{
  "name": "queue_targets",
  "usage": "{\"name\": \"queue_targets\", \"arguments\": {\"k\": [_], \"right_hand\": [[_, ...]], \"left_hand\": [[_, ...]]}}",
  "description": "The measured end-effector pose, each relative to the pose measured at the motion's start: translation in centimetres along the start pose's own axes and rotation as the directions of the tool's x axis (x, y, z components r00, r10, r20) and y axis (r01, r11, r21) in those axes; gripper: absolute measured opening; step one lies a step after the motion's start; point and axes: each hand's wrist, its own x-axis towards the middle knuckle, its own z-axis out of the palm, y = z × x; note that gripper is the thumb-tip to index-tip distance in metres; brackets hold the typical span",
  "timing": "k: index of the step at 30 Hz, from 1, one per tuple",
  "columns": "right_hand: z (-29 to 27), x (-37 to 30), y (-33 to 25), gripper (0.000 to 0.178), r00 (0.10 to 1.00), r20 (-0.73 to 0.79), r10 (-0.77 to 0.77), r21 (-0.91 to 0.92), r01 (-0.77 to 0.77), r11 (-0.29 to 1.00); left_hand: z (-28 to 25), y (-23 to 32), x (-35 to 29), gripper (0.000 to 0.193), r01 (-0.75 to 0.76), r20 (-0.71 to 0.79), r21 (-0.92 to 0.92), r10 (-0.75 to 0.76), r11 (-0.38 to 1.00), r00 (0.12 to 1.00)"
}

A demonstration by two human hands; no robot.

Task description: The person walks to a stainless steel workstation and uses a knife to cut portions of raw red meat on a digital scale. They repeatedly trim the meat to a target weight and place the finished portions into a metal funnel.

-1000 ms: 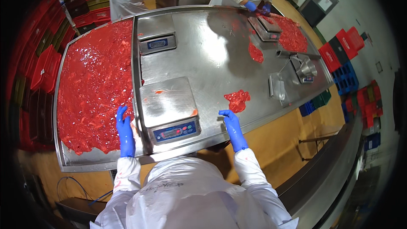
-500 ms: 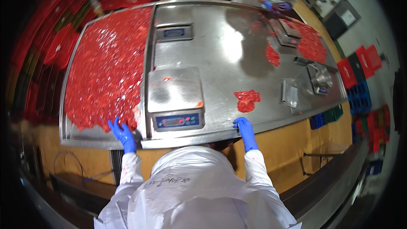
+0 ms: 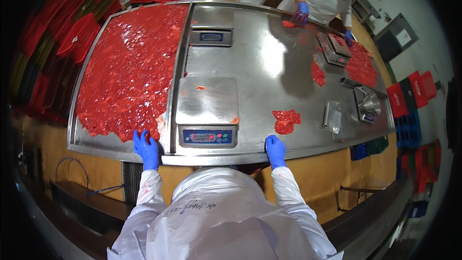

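My left hand [image 3: 147, 148] in a blue glove rests on the front edge of the steel table [image 3: 269, 62], just below the big spread of red minced meat [image 3: 130, 67]. On the same edge my right hand [image 3: 275, 149], also gloved in blue, grips the rim a little below a small red meat portion [image 3: 286, 120]. Between my hands stands a steel scale [image 3: 207, 110] with a bare platform and a blue display panel. Neither hand holds any meat.
A second scale [image 3: 211, 36] sits further back. Across the table a person in white with blue gloves [image 3: 301, 13] handles meat; more meat [image 3: 361, 65], steel trays [image 3: 337, 48] and scoops [image 3: 368, 103] lie at the right. Red crates [image 3: 72, 29] stack at the left.
Both my hands have slid back from the table surface to its front edge. The view has shifted so the table sits higher and I stand further back.
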Motion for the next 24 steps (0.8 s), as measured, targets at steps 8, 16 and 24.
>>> {"name": "queue_targets", "arguments": {"k": [8,16,24], "right_hand": [[0.1,0.2,0.4,0.025,0.999,-0.024,0.026,0.012,-0.026,1.0],[-0.7,-0.1,-0.9,0.025,0.997,-0.012,0.081,-0.017,-0.082,0.997],[-0.4,-0.1,-0.7,0.025,0.997,-0.008,0.071,-0.014,-0.071,0.997]], "left_hand": [[0.9,-0.6,-0.1,0.035,0.008,0.021,0.066,-0.01,0.998,1.0],[0.9,-0.7,0.1,0.035,0.038,0.05,0.095,-0.043,0.995,0.998],[1.4,-1.7,0.2,0.035,0.016,0.059,0.105,-0.022,0.994,0.998]]}}
